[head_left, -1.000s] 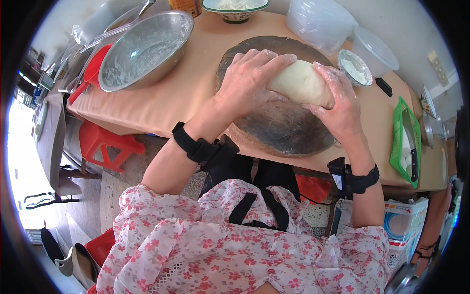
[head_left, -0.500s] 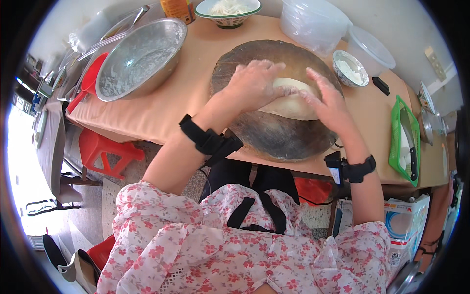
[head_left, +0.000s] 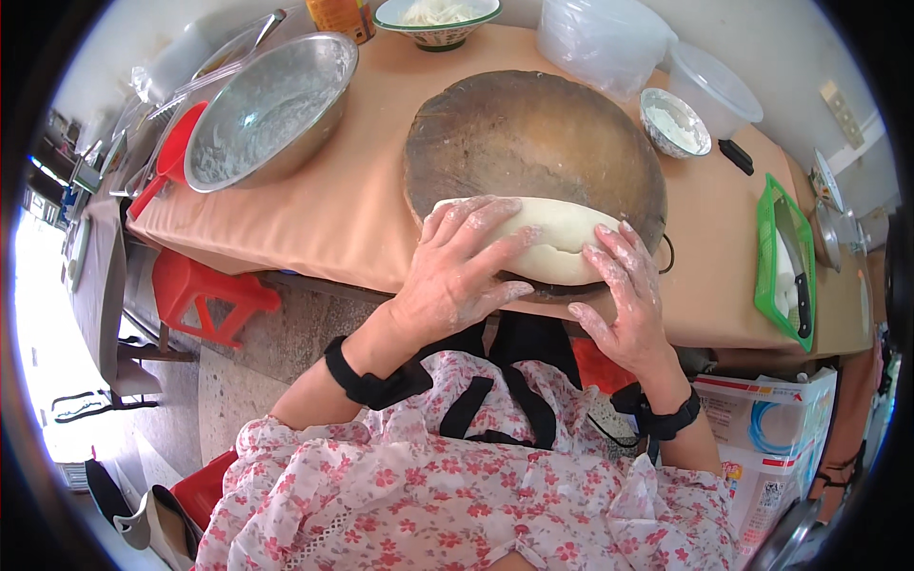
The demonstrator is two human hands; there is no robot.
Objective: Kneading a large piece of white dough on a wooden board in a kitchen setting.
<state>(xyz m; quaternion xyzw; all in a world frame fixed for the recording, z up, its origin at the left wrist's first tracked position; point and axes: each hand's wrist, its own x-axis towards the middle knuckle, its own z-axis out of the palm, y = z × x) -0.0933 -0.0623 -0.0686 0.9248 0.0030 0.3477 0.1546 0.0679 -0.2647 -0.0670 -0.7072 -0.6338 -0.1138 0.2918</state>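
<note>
A thick, smooth roll of pale dough [head_left: 552, 231] lies across the near part of a round wooden chopping board [head_left: 519, 133], a shallow crease running along its near side. My left hand [head_left: 459, 271] rests on its left end, fingers spread over the top and thumb stretched out past the near side. On the right end lie the spread fingertips of my right hand [head_left: 625, 300], its thumb held apart from them. White flour coats both hands. Neither hand is closed round the dough.
A floury metal basin [head_left: 276, 119] and a red ladle [head_left: 173, 157] stand at the left. Beyond the board is a bowl of white shreds [head_left: 440, 19]. At the right are a flour bowl [head_left: 675, 124], clear plastic tubs [head_left: 714, 86] and a green basket [head_left: 769, 257] with a knife [head_left: 803, 300].
Both hands have come nearer to me, and the dough has moved with them from the board's middle to its near edge. My fingers now lie spread over the dough instead of cupping it.
</note>
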